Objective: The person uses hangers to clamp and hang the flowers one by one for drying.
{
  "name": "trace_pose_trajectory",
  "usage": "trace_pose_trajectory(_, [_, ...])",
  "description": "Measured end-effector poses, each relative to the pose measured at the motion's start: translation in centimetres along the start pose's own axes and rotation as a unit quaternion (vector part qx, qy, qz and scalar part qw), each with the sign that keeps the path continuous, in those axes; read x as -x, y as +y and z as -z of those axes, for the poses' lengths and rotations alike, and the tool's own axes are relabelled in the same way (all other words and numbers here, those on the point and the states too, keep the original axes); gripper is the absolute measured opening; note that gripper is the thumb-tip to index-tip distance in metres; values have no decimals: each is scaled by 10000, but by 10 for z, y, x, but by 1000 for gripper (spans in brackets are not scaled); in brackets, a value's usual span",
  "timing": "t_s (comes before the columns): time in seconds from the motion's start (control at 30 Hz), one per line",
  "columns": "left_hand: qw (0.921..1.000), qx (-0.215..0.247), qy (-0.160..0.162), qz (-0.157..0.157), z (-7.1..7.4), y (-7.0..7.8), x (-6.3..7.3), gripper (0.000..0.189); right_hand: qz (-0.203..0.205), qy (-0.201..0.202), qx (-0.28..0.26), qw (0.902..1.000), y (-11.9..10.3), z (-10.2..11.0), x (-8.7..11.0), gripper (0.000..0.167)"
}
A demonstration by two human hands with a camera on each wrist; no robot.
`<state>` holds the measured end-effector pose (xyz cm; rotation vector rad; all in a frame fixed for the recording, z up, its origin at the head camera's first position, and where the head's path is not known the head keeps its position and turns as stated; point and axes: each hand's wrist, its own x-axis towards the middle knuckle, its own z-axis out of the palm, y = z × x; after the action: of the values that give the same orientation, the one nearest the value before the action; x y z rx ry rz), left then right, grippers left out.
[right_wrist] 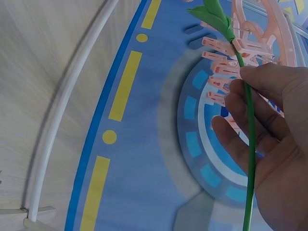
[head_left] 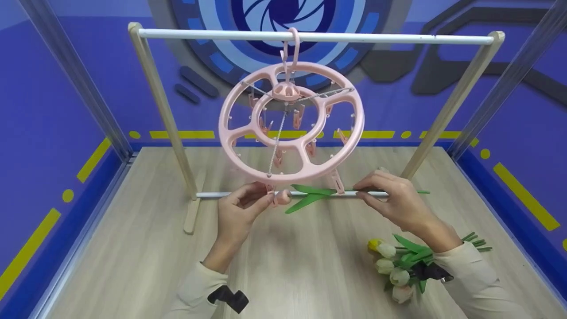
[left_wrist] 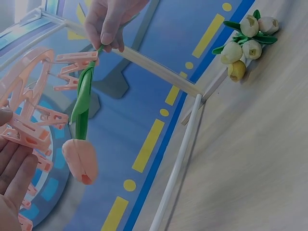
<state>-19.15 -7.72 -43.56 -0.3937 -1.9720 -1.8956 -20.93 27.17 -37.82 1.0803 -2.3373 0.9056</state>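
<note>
A pink artificial tulip (left_wrist: 81,161) with green leaves (head_left: 312,194) lies sideways below the front rim of a round pink clip hanger (head_left: 232,161). My right hand (head_left: 394,195) pinches its green stem (right_wrist: 250,125) between thumb and fingers, right of the leaves. One hanging clip (left_wrist: 77,57) meets the stem just above the leaves; whether its jaws hold the stem I cannot tell. At the front left of the rim, my left hand (head_left: 239,208) pinches another pink clip (left_wrist: 30,134) between thumb and fingers, beside the bloom.
The hanger hooks over a white rod (head_left: 212,35) on a wooden-legged rack (head_left: 166,106). Several more clips (head_left: 298,116) dangle from its rings. Beneath my right forearm, a bunch of white, yellow and pink tulips (head_left: 399,277) lies on the wooden table (head_left: 133,266). A lower white bar (head_left: 212,195) crosses behind my hands.
</note>
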Motion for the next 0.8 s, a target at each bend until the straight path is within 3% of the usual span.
trace_pose_trajectory(0.47, [9998,-127,80,-120,1,0,4,27,91,207,126,9997,12,16,12,33])
trace_pose_trajectory(0.8, [9997,-173,95,-113,2,1,4,25,-201,360,448,9981,24,34,29,34])
